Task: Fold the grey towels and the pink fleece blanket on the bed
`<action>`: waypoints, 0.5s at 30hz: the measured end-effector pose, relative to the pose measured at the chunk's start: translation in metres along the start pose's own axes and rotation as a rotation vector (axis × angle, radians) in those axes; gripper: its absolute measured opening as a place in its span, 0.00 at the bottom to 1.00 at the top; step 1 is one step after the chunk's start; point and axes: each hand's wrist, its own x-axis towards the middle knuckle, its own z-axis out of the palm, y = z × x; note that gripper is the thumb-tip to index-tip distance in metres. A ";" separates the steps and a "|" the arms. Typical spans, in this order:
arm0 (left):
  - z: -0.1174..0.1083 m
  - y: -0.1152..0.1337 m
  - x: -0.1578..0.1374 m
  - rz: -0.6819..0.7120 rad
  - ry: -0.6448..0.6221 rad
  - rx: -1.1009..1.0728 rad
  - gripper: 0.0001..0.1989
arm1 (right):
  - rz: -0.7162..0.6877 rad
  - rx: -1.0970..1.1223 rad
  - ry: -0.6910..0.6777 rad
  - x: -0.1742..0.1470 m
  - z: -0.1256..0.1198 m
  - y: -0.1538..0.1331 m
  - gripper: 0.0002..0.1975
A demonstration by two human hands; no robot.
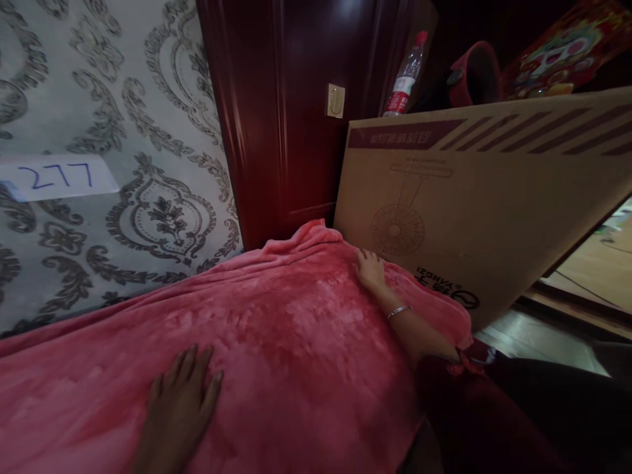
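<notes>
A pink plush blanket covers the surface before me, with folds gathered along the wall side and at its far end. Flat on the blanket at the lower left lies my left hand, fingers stretched out and a little apart. My right hand reaches to the far right edge of the blanket, close to the cardboard box. Its fingers are extended and rest on the fabric, and I see nothing held in them. A thin silver bracelet circles the right wrist.
The large cardboard box with a fan drawing stands against the blanket's far right side. On top are a red-capped plastic bottle, a pink ring-shaped object and a colourful packet. Patterned wall and dark red panel border the left and back.
</notes>
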 end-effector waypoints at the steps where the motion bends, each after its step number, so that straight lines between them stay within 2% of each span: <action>1: 0.000 0.000 0.000 0.004 0.002 -0.001 0.32 | -0.034 -0.012 -0.051 -0.001 0.004 -0.004 0.30; 5: -0.002 0.001 0.000 0.017 -0.008 0.000 0.30 | 0.001 -0.051 -0.267 -0.002 0.010 -0.006 0.32; 8: -0.008 0.005 0.000 0.011 -0.028 -0.011 0.29 | 0.046 -0.062 -0.289 -0.004 0.001 -0.012 0.30; 10: -0.015 0.010 -0.002 0.001 -0.040 -0.032 0.28 | 0.040 -0.073 -0.274 -0.016 -0.004 -0.028 0.31; 12: -0.023 0.016 -0.007 -0.011 -0.061 -0.069 0.27 | -0.067 -0.067 -0.243 -0.039 -0.001 -0.052 0.31; 15: -0.030 0.021 -0.014 -0.014 -0.082 -0.141 0.27 | -0.427 -0.022 -0.190 -0.093 0.018 -0.085 0.31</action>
